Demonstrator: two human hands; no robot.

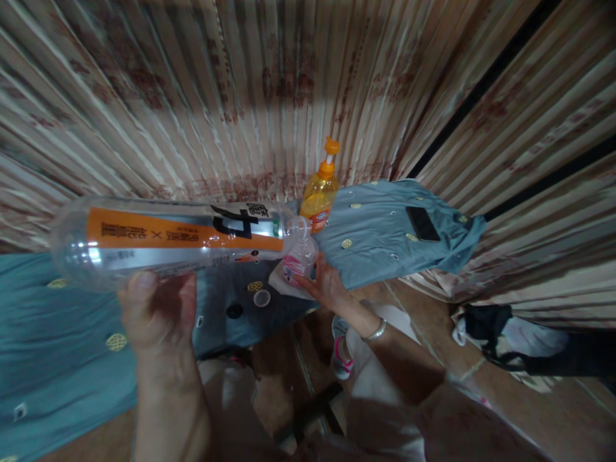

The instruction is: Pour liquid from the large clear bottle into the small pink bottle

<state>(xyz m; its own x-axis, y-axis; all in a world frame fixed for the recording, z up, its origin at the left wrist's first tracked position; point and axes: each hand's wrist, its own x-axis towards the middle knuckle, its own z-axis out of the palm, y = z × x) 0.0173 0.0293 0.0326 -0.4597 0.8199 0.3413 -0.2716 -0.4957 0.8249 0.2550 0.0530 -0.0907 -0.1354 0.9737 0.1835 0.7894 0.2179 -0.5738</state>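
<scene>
A large clear bottle (pixel 192 234) with an orange and silver label lies tilted on its side in the air, held near its base by my left hand (pixel 158 314). Its neck points right and meets the top of a small clear bottle (pixel 299 256) with a pink label. My right hand (pixel 330 282) has its fingers closed on the small bottle's side, over a white cloth or paper (pixel 282 279). Just behind stands an orange pump bottle (pixel 319 196). Whether liquid passes between the two bottles is too unclear to tell.
Below the large bottle, a clear round cap (pixel 262 298) and a black cap (pixel 235 311) lie on the blue-green cloth (pixel 375 237). A black phone (pixel 422 223) rests to the right. Pleated curtains (pixel 269 96) hang behind. Dark clothes (pixel 520 340) are at the lower right.
</scene>
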